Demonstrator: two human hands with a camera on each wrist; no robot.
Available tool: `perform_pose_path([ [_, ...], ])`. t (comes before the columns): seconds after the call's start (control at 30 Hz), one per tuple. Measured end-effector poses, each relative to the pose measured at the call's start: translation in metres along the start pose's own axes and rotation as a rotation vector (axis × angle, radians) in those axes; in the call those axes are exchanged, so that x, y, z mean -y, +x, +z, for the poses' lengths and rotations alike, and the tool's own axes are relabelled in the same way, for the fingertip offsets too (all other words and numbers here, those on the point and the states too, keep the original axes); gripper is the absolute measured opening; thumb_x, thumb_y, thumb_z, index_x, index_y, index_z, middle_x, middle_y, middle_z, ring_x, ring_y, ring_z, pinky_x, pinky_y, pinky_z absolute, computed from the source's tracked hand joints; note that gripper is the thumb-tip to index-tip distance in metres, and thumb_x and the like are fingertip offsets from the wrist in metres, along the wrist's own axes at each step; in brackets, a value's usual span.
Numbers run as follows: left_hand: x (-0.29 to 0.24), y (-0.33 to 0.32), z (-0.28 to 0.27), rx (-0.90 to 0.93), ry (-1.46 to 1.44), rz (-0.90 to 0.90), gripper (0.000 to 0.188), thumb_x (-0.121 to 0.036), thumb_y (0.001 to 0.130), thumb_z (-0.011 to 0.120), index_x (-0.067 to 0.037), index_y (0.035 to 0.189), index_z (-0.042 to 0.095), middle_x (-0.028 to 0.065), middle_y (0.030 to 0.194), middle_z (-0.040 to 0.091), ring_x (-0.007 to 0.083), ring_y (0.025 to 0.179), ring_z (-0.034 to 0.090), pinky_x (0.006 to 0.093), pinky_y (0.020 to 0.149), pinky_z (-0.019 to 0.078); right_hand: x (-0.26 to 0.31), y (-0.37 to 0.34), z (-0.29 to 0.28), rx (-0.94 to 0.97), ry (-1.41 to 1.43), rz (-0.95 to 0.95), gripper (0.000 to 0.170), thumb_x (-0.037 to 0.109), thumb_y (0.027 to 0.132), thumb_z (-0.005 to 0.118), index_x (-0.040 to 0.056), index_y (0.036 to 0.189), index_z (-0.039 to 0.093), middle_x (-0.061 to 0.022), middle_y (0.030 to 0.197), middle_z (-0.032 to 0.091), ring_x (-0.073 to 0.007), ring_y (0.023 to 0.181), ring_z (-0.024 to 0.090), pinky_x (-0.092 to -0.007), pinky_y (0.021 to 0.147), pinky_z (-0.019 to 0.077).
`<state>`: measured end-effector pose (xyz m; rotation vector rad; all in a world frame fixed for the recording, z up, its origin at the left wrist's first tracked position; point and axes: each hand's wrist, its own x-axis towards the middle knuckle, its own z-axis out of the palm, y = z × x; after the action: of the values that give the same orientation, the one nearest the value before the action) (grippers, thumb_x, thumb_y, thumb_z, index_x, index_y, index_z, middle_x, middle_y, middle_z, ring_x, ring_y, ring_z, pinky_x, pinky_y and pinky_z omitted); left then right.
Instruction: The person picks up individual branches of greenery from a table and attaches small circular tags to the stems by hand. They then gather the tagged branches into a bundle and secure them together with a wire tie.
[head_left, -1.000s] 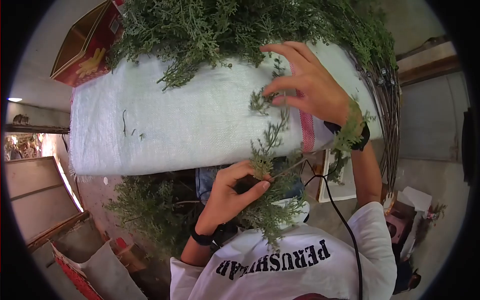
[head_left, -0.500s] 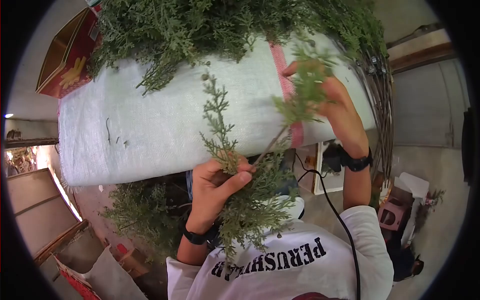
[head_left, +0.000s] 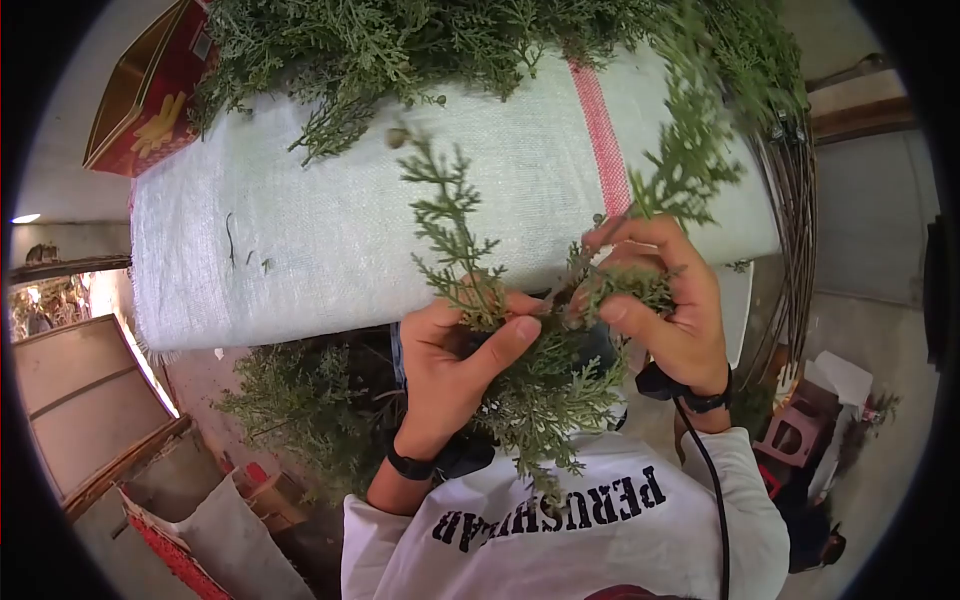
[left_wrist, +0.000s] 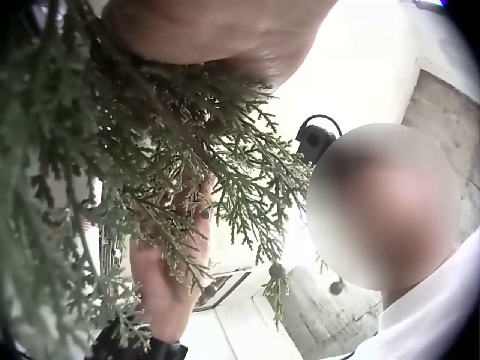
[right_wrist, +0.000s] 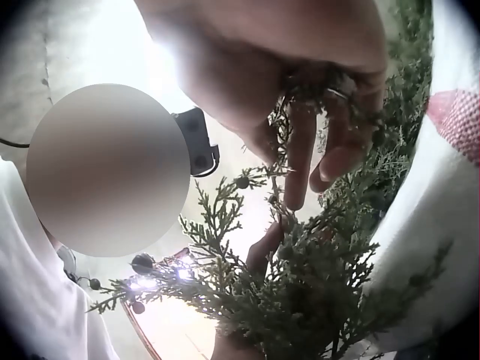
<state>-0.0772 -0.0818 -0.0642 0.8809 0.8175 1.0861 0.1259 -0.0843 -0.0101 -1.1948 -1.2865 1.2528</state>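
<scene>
In the head view the left hand pinches the stems of green sprigs between thumb and fingers, with foliage hanging below toward the shirt. Close on its right, the right hand has its fingers curled round another leafy sprig that points up and away. The stems meet between the two hands. Foliage partly covers the other hand in the left wrist view. In the right wrist view, a sprig with small round cones lies below the right hand's fingers.
A white woven sack surface with a pink stripe lies ahead, and a heap of cut greenery covers its far side. A red box stands at far left. Bare stems hang at the right edge; more foliage is below left.
The right hand has come down and toward the left hand, bringing its leafy sprig against the stems. The left hand keeps its pinch and has shifted little.
</scene>
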Motion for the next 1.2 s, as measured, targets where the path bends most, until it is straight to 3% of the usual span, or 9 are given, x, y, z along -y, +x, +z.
perform_pose_path([
  [0.07,-0.001,0.0,0.001,-0.019,0.002,0.016,0.014,0.004,0.085,0.073,0.002,0.099,0.073,0.006,0.096,0.072,0.0101,0.087,0.064,0.0244,0.079,0.0497,0.0,-0.001,0.001,-0.061,0.094,0.055,0.024,0.005,0.086,0.073,-0.0024,0.108,0.067,-0.0083,0.093,0.07,-0.0125,0.085,0.065,-0.027,0.079,0.0509],
  [0.2,-0.002,0.0,0.006,-0.031,0.025,0.044,0.014,0.004,0.085,0.073,0.002,0.099,0.073,0.0064,0.096,0.072,0.0102,0.085,0.064,0.0244,0.079,0.0496,0.0,-0.002,-0.006,-0.053,-0.053,-0.073,0.025,0.001,0.084,0.073,-0.0028,0.108,0.068,-0.0091,0.093,0.071,-0.0125,0.085,0.066,-0.0263,0.079,0.051],
  [0.47,0.006,-0.001,0.016,-0.062,0.065,0.051,0.013,0.004,0.085,0.073,0.002,0.098,0.073,0.0066,0.092,0.072,0.011,0.084,0.065,0.0245,0.077,0.0494,-0.013,-0.007,-0.009,0.128,-0.127,-0.11,0.026,-0.005,0.081,0.071,-0.0051,0.107,0.068,-0.0108,0.095,0.071,-0.0161,0.088,0.07,-0.027,0.077,0.0536],
  [0.57,0.011,-0.001,0.017,-0.089,0.115,0.092,0.014,0.004,0.085,0.073,0.002,0.099,0.073,0.006,0.09,0.072,0.0108,0.083,0.064,0.0246,0.076,0.0491,-0.014,-0.01,0.002,-0.029,0.111,0.017,0.021,-0.004,0.084,0.069,-0.0063,0.105,0.067,-0.0124,0.096,0.071,-0.0185,0.09,0.071,-0.028,0.079,0.0546],
  [0.7,0.01,-0.002,0.017,-0.121,0.125,0.019,0.014,0.004,0.085,0.073,0.001,0.099,0.073,0.006,0.09,0.072,0.0107,0.082,0.064,0.0249,0.076,0.0492,-0.011,-0.012,0.001,-0.032,0.103,0.102,0.021,-0.002,0.087,0.068,-0.007,0.108,0.064,-0.0139,0.102,0.07,-0.0191,0.089,0.071,-0.0286,0.081,0.0546],
  [0.83,0.01,0.0,0.016,-0.1,0.244,0.123,0.013,0.002,0.085,0.073,0.001,0.098,0.073,0.0057,0.09,0.071,0.0099,0.082,0.063,0.0246,0.075,0.049,-0.013,-0.012,0.001,-0.291,0.185,-0.065,0.024,0.0,0.09,0.067,-0.0067,0.113,0.061,-0.0138,0.105,0.069,-0.019,0.092,0.071,-0.0285,0.084,0.0536],
  [1.0,0.013,-0.002,0.02,-0.122,0.151,0.04,0.013,0.001,0.086,0.074,0.001,0.098,0.073,0.0045,0.088,0.071,0.0089,0.081,0.062,0.0239,0.074,0.0485,-0.015,-0.002,0.008,-0.164,0.165,0.007,0.026,-0.001,0.091,0.066,-0.0059,0.116,0.059,-0.012,0.105,0.068,-0.0184,0.099,0.069,-0.0272,0.086,0.0522],
  [1.1,0.017,-0.003,0.019,-0.105,0.106,0.047,0.013,0.0,0.087,0.074,0.002,0.1,0.072,0.0042,0.089,0.07,0.0087,0.082,0.062,0.0236,0.074,0.0485,-0.015,-0.007,0.009,-0.099,0.123,0.097,0.019,0.004,0.09,0.066,-0.0035,0.106,0.059,-0.0114,0.101,0.064,-0.018,0.094,0.065,-0.0304,0.085,0.0518],
  [1.2,0.014,-0.004,0.023,-0.13,0.056,0.018,0.013,0.001,0.088,0.073,0.002,0.101,0.071,0.0039,0.091,0.07,0.0085,0.082,0.062,0.0232,0.074,0.0485,-0.019,-0.009,0.006,-0.069,0.075,0.072,0.021,0.001,0.09,0.068,-0.0048,0.108,0.061,-0.0096,0.102,0.066,-0.015,0.097,0.064,-0.0273,0.086,0.0509],
])
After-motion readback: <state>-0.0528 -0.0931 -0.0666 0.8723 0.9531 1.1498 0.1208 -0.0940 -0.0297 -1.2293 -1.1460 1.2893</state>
